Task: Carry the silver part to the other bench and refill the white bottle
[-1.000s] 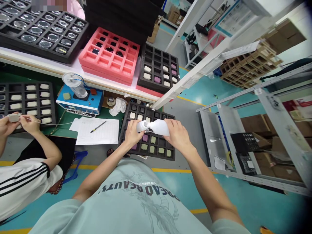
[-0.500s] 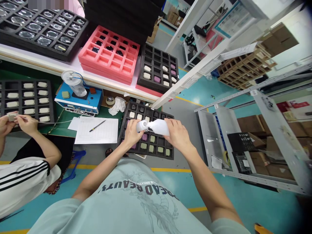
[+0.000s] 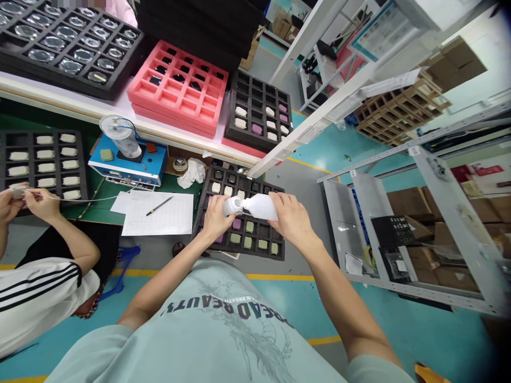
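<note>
Between our hands, the bottle (image 3: 259,206) lies level — right hand (image 3: 293,221) wraps its body, left fingers (image 3: 217,210) pinch its cap — over the tray (image 3: 279,250).

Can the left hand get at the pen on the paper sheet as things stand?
Probably yes. The pen lies in the open on the paper sheet, just left of the left hand, with nothing between them. But that hand is gripping the nozzle end of the white bottle and would have to release it first.

Smooth white plastic bottle (image 3: 259,206) over a matt black foam tray (image 3: 239,250).
</note>
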Motion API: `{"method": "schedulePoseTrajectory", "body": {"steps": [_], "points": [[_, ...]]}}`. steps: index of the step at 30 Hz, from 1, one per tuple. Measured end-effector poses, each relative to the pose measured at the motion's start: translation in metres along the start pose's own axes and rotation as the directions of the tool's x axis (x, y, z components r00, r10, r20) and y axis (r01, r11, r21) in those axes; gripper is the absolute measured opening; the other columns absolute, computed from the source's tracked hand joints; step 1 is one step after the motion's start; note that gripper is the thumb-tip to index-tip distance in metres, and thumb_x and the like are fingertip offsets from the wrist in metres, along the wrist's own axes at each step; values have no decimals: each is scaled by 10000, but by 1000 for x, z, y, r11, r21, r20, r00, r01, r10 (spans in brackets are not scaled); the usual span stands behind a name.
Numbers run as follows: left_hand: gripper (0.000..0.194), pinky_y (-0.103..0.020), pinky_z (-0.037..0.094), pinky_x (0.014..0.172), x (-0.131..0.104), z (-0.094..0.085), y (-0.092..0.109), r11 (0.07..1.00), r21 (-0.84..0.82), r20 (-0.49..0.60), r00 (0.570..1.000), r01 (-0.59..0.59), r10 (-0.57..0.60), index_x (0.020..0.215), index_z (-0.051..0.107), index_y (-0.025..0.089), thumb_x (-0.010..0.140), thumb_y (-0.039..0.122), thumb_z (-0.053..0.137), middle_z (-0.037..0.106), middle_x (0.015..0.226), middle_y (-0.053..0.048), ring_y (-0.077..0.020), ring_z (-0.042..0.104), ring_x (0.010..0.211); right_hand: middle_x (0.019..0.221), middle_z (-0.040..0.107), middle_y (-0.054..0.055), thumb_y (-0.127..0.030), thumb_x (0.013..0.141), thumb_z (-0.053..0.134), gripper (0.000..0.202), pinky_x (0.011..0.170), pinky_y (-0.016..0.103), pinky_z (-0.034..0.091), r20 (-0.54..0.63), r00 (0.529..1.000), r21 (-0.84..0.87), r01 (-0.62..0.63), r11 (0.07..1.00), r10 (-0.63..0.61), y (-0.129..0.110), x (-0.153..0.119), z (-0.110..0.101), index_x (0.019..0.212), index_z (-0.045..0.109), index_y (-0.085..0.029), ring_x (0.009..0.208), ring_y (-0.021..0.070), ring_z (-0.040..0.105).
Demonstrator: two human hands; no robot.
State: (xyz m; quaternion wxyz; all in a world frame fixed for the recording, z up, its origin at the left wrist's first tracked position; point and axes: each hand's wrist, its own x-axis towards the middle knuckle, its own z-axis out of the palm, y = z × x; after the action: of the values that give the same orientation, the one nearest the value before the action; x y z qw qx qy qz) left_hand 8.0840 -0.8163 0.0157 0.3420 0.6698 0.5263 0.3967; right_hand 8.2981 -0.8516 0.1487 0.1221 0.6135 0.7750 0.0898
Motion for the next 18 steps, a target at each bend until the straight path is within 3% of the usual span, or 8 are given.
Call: {"method": "schedulePoseTrajectory", "body": {"steps": [18], "points": [[458,-411,496,993,5,-1,-1,1000,8,6,1000,10,-10,1187,601,205,759,146,755,606,1187,-76,-266,567,1156,1354,567,186,-196,815,728,723,869,385,457,0,1000,-44,14,999,-14,-1,8,-8,1471,435,-118,1150,311,504]]}}
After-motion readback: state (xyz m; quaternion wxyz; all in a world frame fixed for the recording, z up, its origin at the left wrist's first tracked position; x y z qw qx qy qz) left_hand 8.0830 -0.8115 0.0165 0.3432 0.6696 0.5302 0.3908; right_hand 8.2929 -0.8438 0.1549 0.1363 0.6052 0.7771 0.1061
